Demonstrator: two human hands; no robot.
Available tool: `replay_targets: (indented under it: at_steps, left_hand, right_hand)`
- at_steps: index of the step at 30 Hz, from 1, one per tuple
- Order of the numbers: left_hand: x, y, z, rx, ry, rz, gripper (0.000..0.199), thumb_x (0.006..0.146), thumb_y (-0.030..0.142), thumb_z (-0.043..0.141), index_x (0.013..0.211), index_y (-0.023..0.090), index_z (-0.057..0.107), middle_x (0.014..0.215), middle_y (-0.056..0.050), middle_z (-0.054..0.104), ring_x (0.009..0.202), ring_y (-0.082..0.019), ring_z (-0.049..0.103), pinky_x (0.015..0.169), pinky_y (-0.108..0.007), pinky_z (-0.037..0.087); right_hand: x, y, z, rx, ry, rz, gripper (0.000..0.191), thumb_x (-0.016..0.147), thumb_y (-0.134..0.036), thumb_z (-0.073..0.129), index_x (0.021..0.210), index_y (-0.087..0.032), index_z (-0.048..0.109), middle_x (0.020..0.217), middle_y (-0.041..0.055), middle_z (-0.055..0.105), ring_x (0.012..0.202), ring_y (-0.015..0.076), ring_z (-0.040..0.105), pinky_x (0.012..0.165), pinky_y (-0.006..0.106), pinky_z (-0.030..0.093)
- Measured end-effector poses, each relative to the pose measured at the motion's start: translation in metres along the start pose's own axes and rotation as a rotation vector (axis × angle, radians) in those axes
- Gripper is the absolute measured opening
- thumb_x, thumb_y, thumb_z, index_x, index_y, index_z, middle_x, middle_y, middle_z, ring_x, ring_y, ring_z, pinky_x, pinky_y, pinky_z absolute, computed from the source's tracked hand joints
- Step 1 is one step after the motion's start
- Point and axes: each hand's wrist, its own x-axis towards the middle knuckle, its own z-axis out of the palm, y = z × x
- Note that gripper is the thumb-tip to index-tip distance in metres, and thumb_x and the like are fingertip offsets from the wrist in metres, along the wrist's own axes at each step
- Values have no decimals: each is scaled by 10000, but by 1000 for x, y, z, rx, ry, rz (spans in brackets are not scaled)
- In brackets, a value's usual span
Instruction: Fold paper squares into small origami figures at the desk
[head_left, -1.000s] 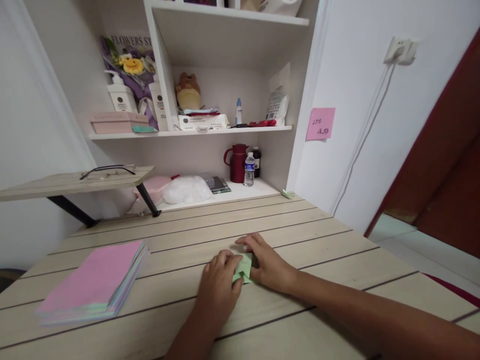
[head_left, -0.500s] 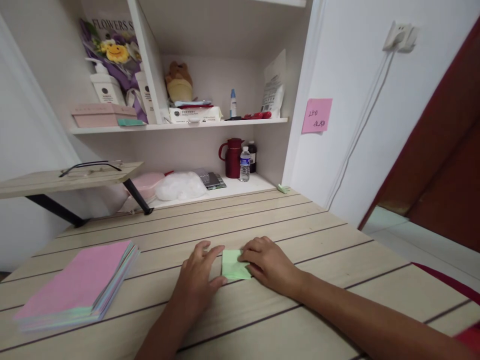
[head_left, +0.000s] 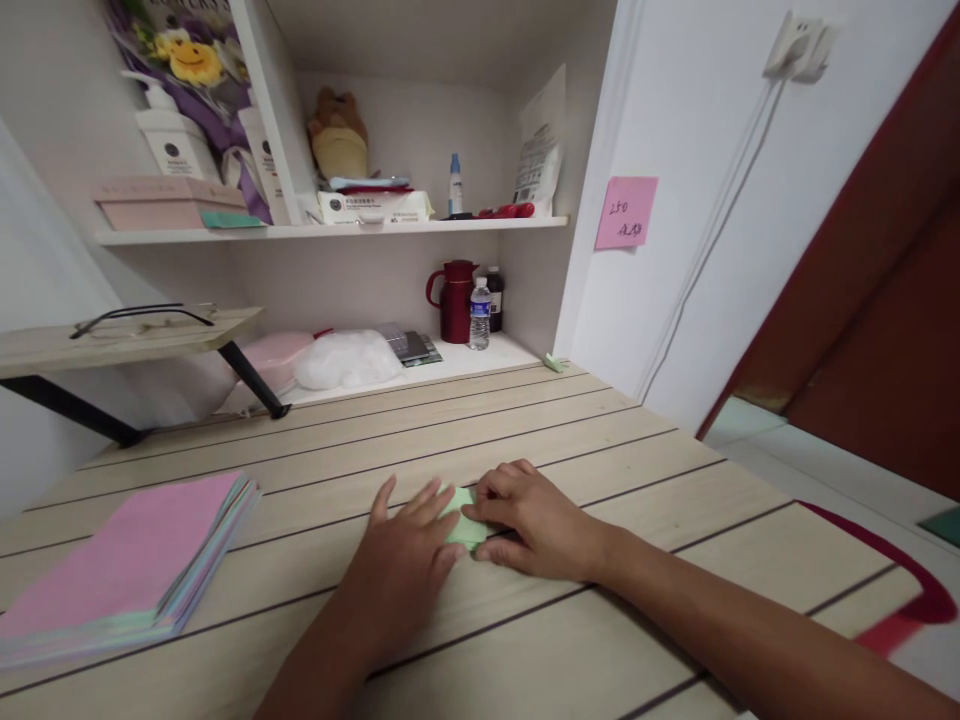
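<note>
A small square of folded green paper (head_left: 470,534) lies on the wood-plank tabletop (head_left: 480,430), partly covered by my hands. My left hand (head_left: 405,560) rests over the paper's left side, its fingers spread and the thumb at the near edge. On the opposite side, my right hand (head_left: 540,525) has curled fingers and a thumb closed at the paper's right edge. A stack of coloured paper (head_left: 142,550), pink sheet on top, lies to the left of my hands.
Behind the table are shelves (head_left: 360,232) with a dark red jug (head_left: 456,305), a water bottle (head_left: 480,315) and a white plastic bag (head_left: 349,360). Glasses (head_left: 142,318) lie on a raised stand (head_left: 180,335) at left. A green scrap (head_left: 553,363) sits at the table's back edge.
My left hand has moved from beside the green paper onto its left part, with its fingers now spread. My right hand stays at the right edge. The camera view has shifted slightly.
</note>
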Motion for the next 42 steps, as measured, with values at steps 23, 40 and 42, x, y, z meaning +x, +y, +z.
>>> replay_targets:
  at_steps: [23,40,42]
  left_hand:
    - [-1,-14,-3,-6,-135,-83,408,796,408,687,1190,314,637,1344,-51,617,1272,-296,510,1130,-618,175]
    - [4,-15,-1,-201,-108,-175,558,788,338,648,1320,292,488,1335,-49,573,1268,-270,445,1130,-508,235]
    - [4,-15,-4,-203,-129,-157,562,763,345,678,1302,301,525,1331,-42,584,1274,-272,448,1137,-499,232]
  right_hand:
    - [4,30,-9,394,120,33,430,871,-294,647,1296,-262,587,1435,100,456,1331,246,420,1094,434,357]
    - [9,22,3,401,10,-49,389,920,-324,604,1299,-240,578,1177,89,639,1103,212,574,985,386,431]
    - [10,23,5,403,39,-27,297,958,-314,539,1224,-221,629,1138,93,656,1064,201,590,955,364,456]
